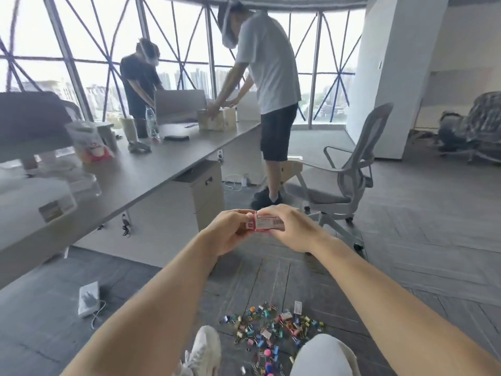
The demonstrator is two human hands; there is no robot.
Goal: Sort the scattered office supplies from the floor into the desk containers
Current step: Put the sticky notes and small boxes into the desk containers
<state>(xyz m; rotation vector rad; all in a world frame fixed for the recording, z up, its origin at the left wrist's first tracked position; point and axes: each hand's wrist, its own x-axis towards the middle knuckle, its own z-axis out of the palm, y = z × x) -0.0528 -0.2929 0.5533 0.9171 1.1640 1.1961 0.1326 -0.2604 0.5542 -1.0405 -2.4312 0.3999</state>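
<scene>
both hands, left hand point(230, 229) and right hand point(291, 227), pinch a small red box point(267, 222) held in the air above the floor clips point(271, 329). risk: box opens mid-air, contents spill far from the left surface point(151, 169).

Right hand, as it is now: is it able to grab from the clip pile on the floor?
Probably not yet. The right hand and left hand both grip the small red box, held up above the clip pile. Nothing blocks the way down, so it looks reachable once the right hand lets go.
</scene>
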